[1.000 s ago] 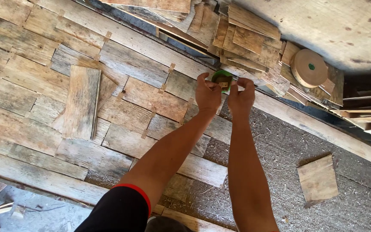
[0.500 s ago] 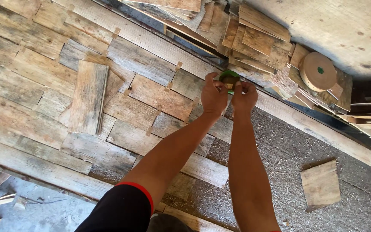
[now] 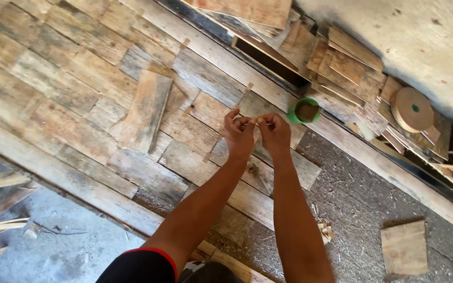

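Observation:
My left hand (image 3: 239,133) and my right hand (image 3: 274,131) are held close together over a panel of weathered wooden planks (image 3: 69,89). Their fingertips pinch a small thin pale piece (image 3: 262,123) between them; it is too small to tell what it is. A green cup (image 3: 306,111) with dark contents stands just beyond my right hand, on the long beam (image 3: 373,157) at the panel's edge. Neither hand touches the cup.
A loose short plank (image 3: 145,110) lies on the panel to the left of my hands. Stacked wood offcuts (image 3: 342,63) and a round wooden disc (image 3: 411,109) sit past the beam. A square board piece (image 3: 405,249) and wood chips (image 3: 325,233) lie on the gritty floor.
Both hands were at the green cup, covering it. They have drawn back toward me with the small piece pinched between them, and the cup now stands uncovered.

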